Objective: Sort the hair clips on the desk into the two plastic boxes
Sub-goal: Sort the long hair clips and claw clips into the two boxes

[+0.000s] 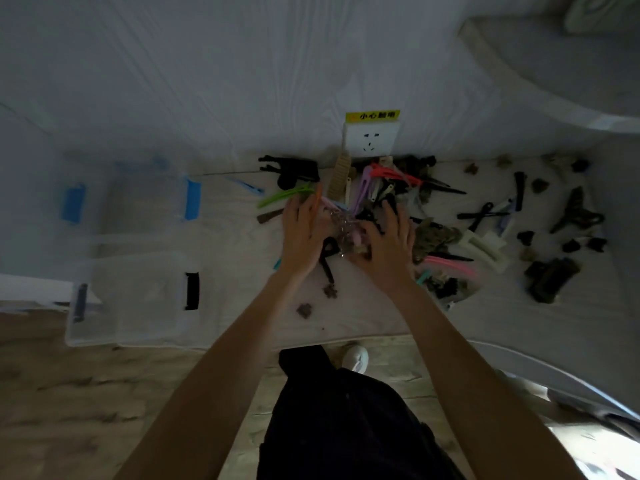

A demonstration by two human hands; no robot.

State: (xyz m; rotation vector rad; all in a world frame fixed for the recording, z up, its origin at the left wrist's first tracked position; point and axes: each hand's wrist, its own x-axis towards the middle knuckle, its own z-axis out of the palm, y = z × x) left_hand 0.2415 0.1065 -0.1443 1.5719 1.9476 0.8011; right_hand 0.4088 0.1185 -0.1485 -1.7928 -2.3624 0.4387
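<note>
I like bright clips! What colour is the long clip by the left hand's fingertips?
Lime green, clearest in the head view.

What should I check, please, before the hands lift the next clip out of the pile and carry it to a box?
1. Both hands at the pile: ok. The left hand and right hand rest on the central heap of hair clips.
2. One clip singled out: cannot tell. The fingers are spread over tangled clips and blur hides any grip.
3. Boxes within reach: ok. The blue-latched box and the black-latched box sit left of the pile.
4. Boxes open: cannot tell; the clear plastic is blurred.
5. Path to the boxes: ok. Only a few loose clips, such as the green clip, lie between.
6. Clips left: not ok; many remain on the desk.
</note>
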